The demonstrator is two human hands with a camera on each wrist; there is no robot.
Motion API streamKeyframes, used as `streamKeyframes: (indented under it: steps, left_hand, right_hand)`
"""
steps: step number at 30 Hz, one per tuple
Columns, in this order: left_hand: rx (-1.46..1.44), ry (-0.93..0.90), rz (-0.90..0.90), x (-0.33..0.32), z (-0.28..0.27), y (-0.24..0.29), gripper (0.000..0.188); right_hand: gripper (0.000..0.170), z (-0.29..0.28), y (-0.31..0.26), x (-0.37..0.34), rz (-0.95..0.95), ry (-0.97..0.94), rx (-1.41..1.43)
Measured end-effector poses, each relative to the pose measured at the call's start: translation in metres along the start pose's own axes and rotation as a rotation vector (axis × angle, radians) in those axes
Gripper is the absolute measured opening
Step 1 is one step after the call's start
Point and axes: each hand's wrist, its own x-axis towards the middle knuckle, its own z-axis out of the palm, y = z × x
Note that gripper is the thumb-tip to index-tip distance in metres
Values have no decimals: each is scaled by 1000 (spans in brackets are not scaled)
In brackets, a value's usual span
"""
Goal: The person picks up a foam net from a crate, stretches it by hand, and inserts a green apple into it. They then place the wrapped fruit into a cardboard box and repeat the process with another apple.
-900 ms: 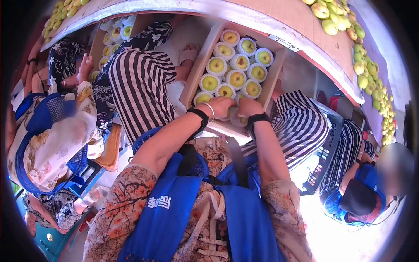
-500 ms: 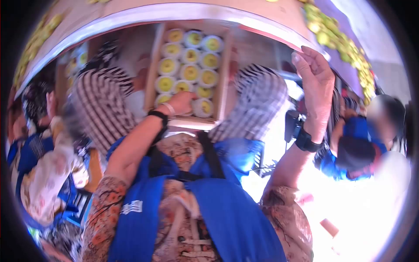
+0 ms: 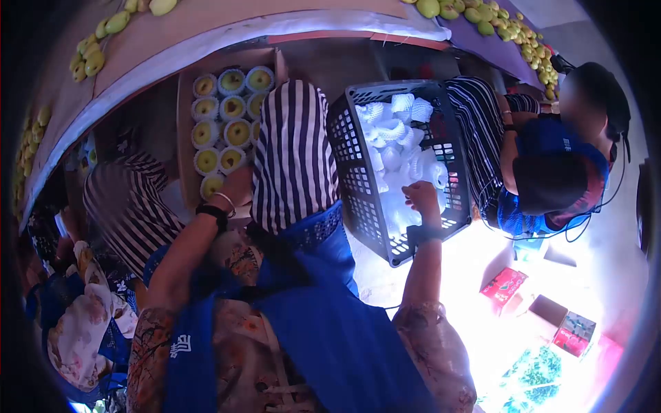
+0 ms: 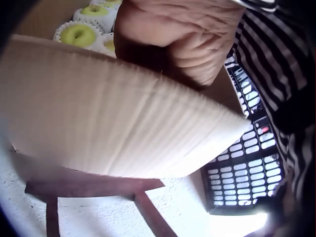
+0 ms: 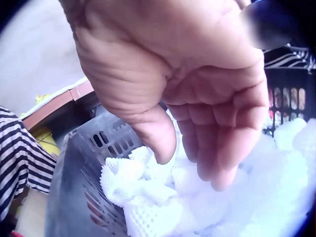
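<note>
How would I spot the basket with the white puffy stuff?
Find the striped knee in the middle. Just right of it stands a dark plastic crate full of holes, holding white foam nets; the cardboard box left of the knee holds fruit.

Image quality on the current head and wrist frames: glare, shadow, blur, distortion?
Head: floor at lower right blown out, apron in shadow, strong fisheye curvature, dark corners. Left wrist: bright flare at lower right, stool soft, palm shadowed underneath. Right wrist: foam nets wash out toward lower right, smeared patch at upper right.
</note>
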Motion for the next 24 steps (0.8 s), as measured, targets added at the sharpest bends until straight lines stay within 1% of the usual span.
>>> streamKeyframes:
  steps: [2,3,5,6,7,9,10,11,12,13,14,15,18,19,20,21,22,23,24]
  left_hand:
    - [-37,-35,126,-2,3,-14,33]
    - [-76,12,165,-1,-8,7,31]
    - [60,-85,57,6,-10,-20,29]
    - [127,-130,-1,10,-18,-21,29]
    - [60,-55,-65,11,-23,-20,27]
    - [-76,104,-191,11,-38,-16,25]
    - [-234,208,-153,17,-41,-33,24]
    - [-392,311,-113,24,-40,-63,22]
    - [-551,410,-71,25,-39,-79,21]
    - [-538,490,-129,23,-48,-64,19]
    - [-526,569,-184,23,-70,-29,18]
    - [-516,651,-236,23,-90,3,16]
    - [-561,693,-150,22,-121,59,14]
    - [-610,638,-130,20,-132,82,16]
    - [-655,586,-112,16,-141,106,17]
    - [-697,539,-93,10,-148,129,19]
    - [-754,472,-17,4,-150,148,20]
    - [-804,408,59,-4,-153,167,20]
    - [-801,292,35,-14,-161,190,20]
  right_hand:
    - [32,8,3,1,75,-80,147]
    - [32,11,0,6,86,-108,187]
    - [30,24,-18,12,131,-110,127]
    - [30,30,-25,15,150,-112,95]
    - [25,36,-25,19,154,-200,55]
    - [30,50,-6,31,119,-293,170]
    - [32,53,3,39,98,-337,225]
    - [25,50,14,48,-27,-352,221]
    - [24,46,16,44,-19,-267,336]
    - [24,38,15,31,-9,-178,452]
    - [24,29,13,18,1,-83,567]
    - [26,21,11,11,24,-12,579]
    - [21,1,-12,-28,-75,179,888]
    - [17,-5,-13,-31,-168,115,923]
    - [28,-5,-18,-33,-170,144,984]
    - [26,-6,-38,-49,-249,167,1007]
    - [24,-8,-64,-68,-332,186,1031]
    - [23,-5,-82,-79,-362,126,1170]
    - [23,-4,-104,-88,-402,55,1309]
